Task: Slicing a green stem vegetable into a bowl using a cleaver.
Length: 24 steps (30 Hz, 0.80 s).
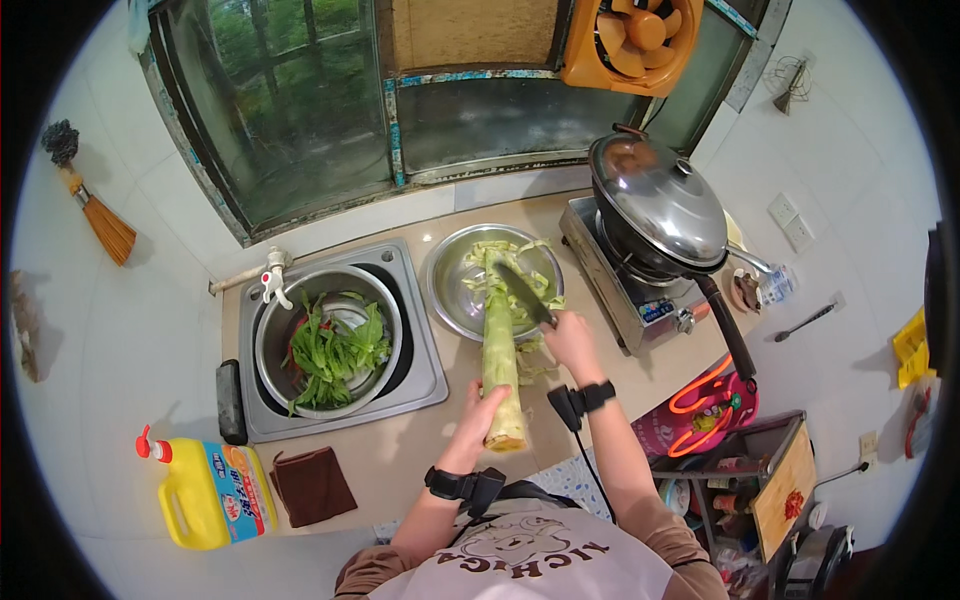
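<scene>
A thick pale-green stem [501,360], which looks like celtuce, slants away from me over the near rim of a steel basin [442,300]. My left hand [480,412] grips it close to its cut lower end. In my right hand [574,346] is a kitchen knife [523,291], its dark blade lying against the stem's upper part. Strips of pale peel [474,256] lie in the basin around the stem's far end. More peelings [534,367] rest on the counter beside the stem, partly hidden by it.
Left stands a sink [427,375] holding a steel pot [262,349] of green leaves [334,356]. A lidded wok [664,202] sits on a gas stove [619,307] at right, its handle [724,322] jutting toward me. A yellow detergent jug [187,495] and brown cloth [313,487] are at near left.
</scene>
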### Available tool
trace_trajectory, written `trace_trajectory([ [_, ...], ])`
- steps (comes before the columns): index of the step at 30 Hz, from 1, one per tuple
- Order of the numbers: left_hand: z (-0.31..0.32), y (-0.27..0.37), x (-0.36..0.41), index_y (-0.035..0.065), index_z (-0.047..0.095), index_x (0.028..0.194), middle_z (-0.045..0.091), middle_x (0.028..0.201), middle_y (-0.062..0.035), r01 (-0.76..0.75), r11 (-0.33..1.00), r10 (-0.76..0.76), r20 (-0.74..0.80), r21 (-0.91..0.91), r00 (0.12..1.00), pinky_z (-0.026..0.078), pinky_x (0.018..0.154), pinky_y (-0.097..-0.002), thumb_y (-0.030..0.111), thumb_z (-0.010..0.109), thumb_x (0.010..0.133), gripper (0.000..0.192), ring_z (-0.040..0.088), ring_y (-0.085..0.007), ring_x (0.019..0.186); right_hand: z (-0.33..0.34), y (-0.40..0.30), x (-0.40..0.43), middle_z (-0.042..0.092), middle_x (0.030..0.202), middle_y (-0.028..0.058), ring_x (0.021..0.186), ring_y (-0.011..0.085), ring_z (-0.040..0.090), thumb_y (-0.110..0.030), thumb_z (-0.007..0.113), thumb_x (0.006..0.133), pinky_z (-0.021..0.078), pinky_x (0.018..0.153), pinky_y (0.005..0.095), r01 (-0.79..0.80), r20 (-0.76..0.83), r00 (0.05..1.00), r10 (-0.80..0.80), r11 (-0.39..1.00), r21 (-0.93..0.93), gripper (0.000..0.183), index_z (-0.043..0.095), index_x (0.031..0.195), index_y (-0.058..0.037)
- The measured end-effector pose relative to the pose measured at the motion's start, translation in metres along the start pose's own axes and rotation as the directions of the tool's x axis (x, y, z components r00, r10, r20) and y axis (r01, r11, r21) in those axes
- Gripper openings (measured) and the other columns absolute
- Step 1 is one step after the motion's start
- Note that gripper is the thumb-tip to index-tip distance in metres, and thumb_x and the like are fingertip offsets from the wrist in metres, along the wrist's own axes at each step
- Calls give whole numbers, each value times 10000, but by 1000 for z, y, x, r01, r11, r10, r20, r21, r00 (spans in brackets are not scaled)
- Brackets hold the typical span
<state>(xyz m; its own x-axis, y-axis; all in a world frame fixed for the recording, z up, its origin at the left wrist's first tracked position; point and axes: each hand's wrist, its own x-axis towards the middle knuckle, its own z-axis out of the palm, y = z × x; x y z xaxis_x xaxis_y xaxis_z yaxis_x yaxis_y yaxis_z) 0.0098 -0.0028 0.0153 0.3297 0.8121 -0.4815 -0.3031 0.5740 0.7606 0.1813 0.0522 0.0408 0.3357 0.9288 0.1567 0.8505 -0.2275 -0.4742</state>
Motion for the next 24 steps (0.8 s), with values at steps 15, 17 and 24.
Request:
trace_trajectory([
  [15,2,2,-2,-31,318,1048,487,880,-143,-12,999,11,-24,-50,1000,449,568,-300,193,582,720,477,524,-186,715,10,8,4,585,720,178,699,347,555,-195,578,690,440,633,405,50,-30,998,-49,999,16,215,607,846,-50],
  [17,-3,-3,-1,-33,318,1052,487,887,-144,-41,999,41,-39,3,998,451,569,-297,198,583,722,482,525,-186,723,2,-1,3,589,750,184,732,358,554,-163,545,707,444,676,418,-52,-44,997,57,993,108,230,596,901,-49],
  [24,4,1,-5,-42,321,1076,499,918,-146,-82,993,88,-66,79,994,440,651,-290,208,618,712,533,518,-188,789,12,23,7,589,775,180,743,360,552,-185,553,712,440,667,425,-50,61,997,47,998,40,231,595,903,-61],
])
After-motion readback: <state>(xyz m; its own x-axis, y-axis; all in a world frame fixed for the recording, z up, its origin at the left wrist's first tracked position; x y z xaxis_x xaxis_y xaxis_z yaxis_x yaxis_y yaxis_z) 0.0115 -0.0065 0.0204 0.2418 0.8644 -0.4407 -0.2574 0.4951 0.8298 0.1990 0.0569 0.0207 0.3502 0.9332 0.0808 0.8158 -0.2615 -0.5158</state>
